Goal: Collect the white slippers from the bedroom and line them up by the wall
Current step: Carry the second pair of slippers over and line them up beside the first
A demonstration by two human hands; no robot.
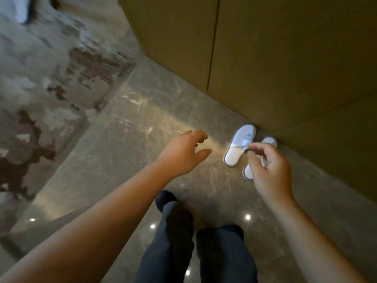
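- Head view, looking straight down: two white slippers (240, 147) sit side by side on the marble floor (142, 123), toes touching the brown wall (285, 68).
- Left hand (183, 152) reaches out over the floor, fingers loosely spread, holding nothing, well left of the pair.
- Right hand (269, 170) hangs above the right slipper, covering much of it; thumb and forefinger are curled close together, and whether they pinch the slipper's edge I cannot tell.
- Dark trouser legs (177, 237) stand below the hands.
- Patterned carpet (51, 78) spreads off to the left, blurred.
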